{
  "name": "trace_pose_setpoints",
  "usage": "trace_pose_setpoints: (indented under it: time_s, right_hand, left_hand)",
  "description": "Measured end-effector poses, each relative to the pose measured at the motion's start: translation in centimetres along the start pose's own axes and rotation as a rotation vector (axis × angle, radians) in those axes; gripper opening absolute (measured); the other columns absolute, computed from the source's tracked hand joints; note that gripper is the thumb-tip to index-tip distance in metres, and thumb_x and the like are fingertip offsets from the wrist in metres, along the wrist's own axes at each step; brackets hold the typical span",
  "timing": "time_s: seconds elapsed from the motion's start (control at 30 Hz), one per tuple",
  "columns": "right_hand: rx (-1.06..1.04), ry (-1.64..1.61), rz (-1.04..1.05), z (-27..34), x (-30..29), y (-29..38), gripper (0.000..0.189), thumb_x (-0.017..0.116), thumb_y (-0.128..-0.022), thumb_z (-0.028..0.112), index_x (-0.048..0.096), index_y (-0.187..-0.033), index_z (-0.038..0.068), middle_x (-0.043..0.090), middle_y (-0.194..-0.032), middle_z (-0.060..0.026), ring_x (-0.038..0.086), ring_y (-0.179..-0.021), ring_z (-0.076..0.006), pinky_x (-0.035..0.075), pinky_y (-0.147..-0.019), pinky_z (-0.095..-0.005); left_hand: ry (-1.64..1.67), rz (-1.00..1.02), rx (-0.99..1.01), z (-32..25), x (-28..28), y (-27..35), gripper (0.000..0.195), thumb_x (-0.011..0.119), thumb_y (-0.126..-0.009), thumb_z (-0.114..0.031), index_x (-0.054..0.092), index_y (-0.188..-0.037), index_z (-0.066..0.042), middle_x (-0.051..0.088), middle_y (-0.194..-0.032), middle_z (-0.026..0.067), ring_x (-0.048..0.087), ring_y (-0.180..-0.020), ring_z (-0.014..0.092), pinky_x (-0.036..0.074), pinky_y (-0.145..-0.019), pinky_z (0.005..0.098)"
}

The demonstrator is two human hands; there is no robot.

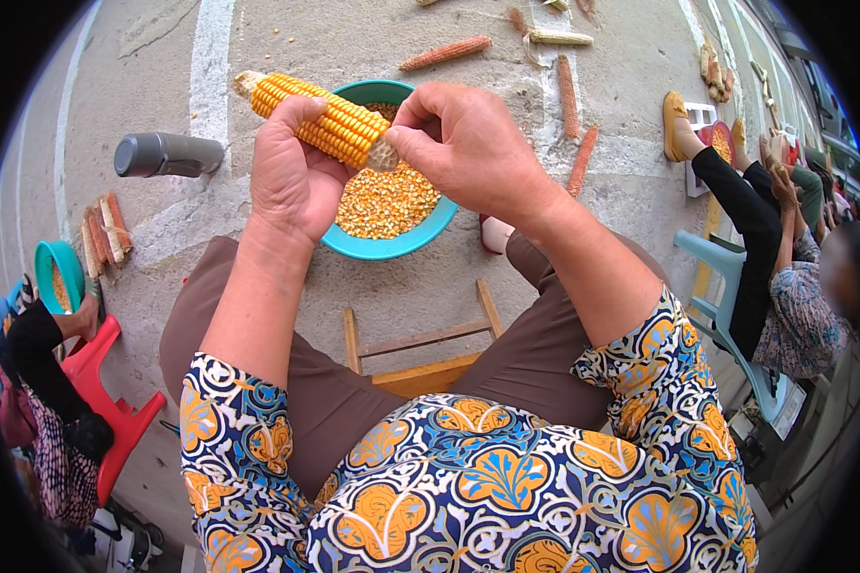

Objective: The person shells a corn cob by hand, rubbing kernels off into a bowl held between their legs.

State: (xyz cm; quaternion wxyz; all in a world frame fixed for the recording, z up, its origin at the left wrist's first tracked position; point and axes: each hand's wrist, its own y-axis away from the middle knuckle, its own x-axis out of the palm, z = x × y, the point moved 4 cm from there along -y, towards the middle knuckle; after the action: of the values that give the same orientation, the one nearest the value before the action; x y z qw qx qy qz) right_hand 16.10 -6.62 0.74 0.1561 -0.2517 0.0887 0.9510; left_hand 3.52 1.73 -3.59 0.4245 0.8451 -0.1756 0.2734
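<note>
An ear of dried yellow corn [330, 118] is held in my left hand [290, 165], tilted down to the right, with the thumb on top of its kernels. A bare stretch of pale cob shows at each end. My right hand [459, 147] has its thumb and bent fingers at the ear's lower right end; what lies under those fingers is hidden. Beneath both hands a turquoise plastic basin [394, 247] stands on the ground, holding loose corn kernels [387, 204]. My hands and the ear cover part of its rim.
A grey flask [168, 155] and a pile of bare cobs [105, 233] are at the left. Reddish cobs [567, 97] lie beyond the basin and right of it. A wooden stool [423, 372] is under me. Other people sit at both sides, near a red chair [111, 408] and a light blue chair [724, 301].
</note>
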Motion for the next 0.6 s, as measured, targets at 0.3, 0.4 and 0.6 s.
trace_pose_setpoints:
  time_s: [0.3,0.4,0.6]
  right_hand:
    - [0.033,0.021,0.054,0.1,-0.5,0.0,0.014,0.060,-0.071,0.014,0.061,-0.067,0.000,0.061,-0.063,-0.0164,0.062,-0.058,-0.0275,0.049,-0.055,-0.0358]
    - [0.005,0.074,0.093,0.1,-0.2,0.2,0.014,0.059,-0.072,0.013,0.061,-0.066,0.000,0.061,-0.064,-0.0166,0.062,-0.061,-0.0303,0.049,-0.057,-0.0371]
    - [-0.030,0.226,0.258,-0.7,0.6,0.6,0.015,0.062,-0.076,0.011,0.061,-0.081,-0.003,0.062,-0.072,-0.0144,0.061,-0.065,-0.0171,0.049,-0.060,-0.0285]
  left_hand:
    - [0.154,0.200,-0.025,-1.7,-0.7,-0.1,0.042,0.061,-0.080,-0.037,0.042,-0.094,-0.002,0.051,-0.077,0.0131,0.057,-0.067,0.026,0.051,-0.072,0.0423]
    - [0.114,0.181,-0.003,-1.4,-0.4,0.0,0.046,0.058,-0.082,-0.046,0.043,-0.090,-0.004,0.051,-0.070,0.0116,0.055,-0.060,0.024,0.050,-0.065,0.0389]
    - [0.050,0.168,-0.017,-1.3,-0.1,0.3,0.043,0.055,-0.084,-0.046,0.044,-0.090,-0.005,0.052,-0.067,0.0119,0.056,-0.060,0.024,0.049,-0.062,0.0373]
